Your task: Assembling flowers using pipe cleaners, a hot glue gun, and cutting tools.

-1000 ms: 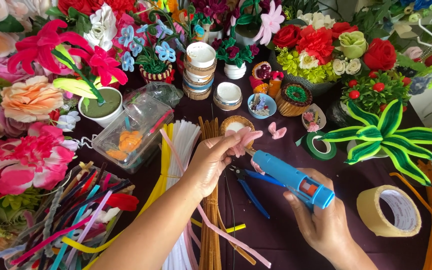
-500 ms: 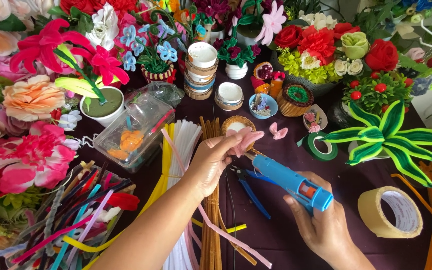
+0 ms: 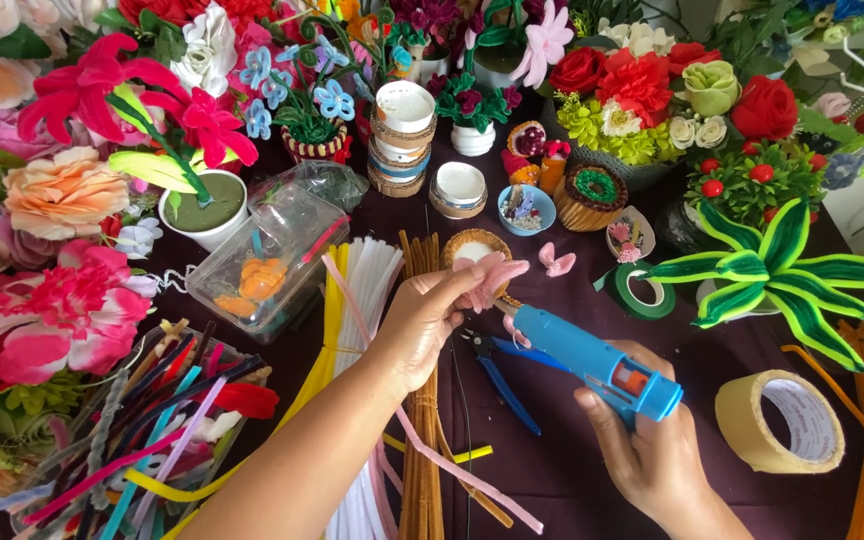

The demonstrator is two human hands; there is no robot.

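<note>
Near the front edge of the table point(image 3: 572, 480), we held a blue glue gun point(image 3: 592, 362) in our right hand point(image 3: 652, 455), with the fingers wrapped tight around its handle. Our left hand point(image 3: 427, 325) pinched a small pink fuzzy flower piece point(image 3: 492, 278) between thumb and fingers. The tip of the glue gun touched the bottom of that pink piece. Blue pliers point(image 3: 502, 375) lay under the gun on the dark purple cloth. By the right edge sat a roll of tan tape point(image 3: 780, 420). Toward the left front corner was a pile of fuzzy sticks point(image 3: 142, 430) in many colours. A clear plastic box point(image 3: 277, 260) stood behind it. Along the back edge were lots of bright flowers point(image 3: 642, 85) in pots.
</note>
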